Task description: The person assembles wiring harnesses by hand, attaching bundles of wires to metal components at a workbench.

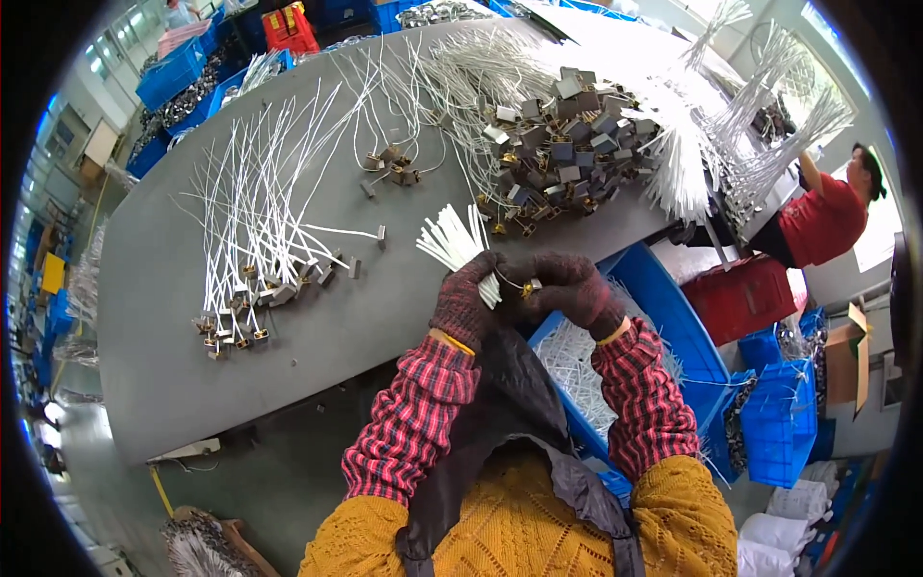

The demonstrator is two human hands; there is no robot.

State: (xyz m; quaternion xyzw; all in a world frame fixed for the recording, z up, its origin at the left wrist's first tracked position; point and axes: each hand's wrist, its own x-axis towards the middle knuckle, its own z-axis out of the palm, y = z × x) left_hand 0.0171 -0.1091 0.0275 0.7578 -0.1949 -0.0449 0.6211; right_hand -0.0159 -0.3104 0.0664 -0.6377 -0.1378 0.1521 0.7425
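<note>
Your left hand (468,293) grips white tubes (450,238) | right hand (573,288) seemingly pinches metal piece (532,287) | both over tabletop (154,308), near edge | apparently sleeving; next likely calls for aligning metal piece with one tube

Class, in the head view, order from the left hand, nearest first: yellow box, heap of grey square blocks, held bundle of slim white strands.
1. White bundle: in the left hand.
2. Grey heap: ahead, right.
3. Yellow box: far left.
</note>
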